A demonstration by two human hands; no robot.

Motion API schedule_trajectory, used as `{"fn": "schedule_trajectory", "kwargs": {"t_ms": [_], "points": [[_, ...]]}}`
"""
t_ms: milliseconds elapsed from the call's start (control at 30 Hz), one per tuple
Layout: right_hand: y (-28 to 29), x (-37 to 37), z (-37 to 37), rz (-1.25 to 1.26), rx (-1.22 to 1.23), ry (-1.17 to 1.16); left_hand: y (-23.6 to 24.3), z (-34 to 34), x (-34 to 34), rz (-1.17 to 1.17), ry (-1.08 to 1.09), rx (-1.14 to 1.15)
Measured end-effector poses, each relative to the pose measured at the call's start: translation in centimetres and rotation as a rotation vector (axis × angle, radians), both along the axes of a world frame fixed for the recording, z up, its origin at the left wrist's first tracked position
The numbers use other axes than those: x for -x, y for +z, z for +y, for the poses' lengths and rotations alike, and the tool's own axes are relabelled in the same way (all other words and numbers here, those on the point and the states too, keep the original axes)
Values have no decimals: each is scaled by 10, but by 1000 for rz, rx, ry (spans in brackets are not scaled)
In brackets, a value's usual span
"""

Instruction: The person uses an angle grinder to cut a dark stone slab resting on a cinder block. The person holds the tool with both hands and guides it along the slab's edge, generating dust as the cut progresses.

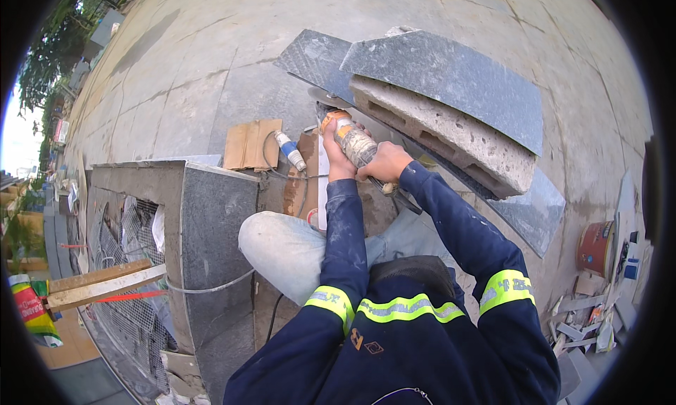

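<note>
Both my hands are closed round an angle grinder (357, 143) with a worn orange and dusty body. My left hand (339, 150) grips it near the head, and my right hand (386, 162) wraps the rear of the body. At the front, the round cutting disc (325, 97) is at the edge of a grey stone slab (318, 59); whether it touches cannot be made out. A larger grey slab (451, 81) lies on top of a rough concrete block (451, 134), over the smaller slab's right end.
Left of my knee stands a slab-faced concrete box (218, 243) with mesh inside. A white and blue cylindrical tool (290, 150) with a cable lies by cardboard (250, 144). Another slab (531, 211) leans right of the block. A red bucket (596, 249) and stone scraps (584, 327) are far right.
</note>
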State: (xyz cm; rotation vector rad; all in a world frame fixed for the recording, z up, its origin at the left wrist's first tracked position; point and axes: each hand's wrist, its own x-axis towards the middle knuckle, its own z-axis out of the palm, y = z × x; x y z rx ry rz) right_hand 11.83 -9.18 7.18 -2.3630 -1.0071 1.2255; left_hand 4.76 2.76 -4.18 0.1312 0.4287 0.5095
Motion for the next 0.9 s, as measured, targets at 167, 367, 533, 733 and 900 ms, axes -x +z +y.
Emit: {"fn": "schedule_trajectory", "kwargs": {"t_ms": [167,367,533,733,900], "points": [[2,1,-3,-6,2,-2,7,-4,1,-1,-12,7],[5,6,-17,-40,-15,8,12,-19,7,10,2,-41],[6,12,-35,-75,-50,-3,22,-39,13,-7,6,30],[7,17,-49,-95,-81,-15,27,-52,18,-65,-58,58],[12,19,-55,-99,-66,-11,27,-58,18,-10,-20,35]]}}
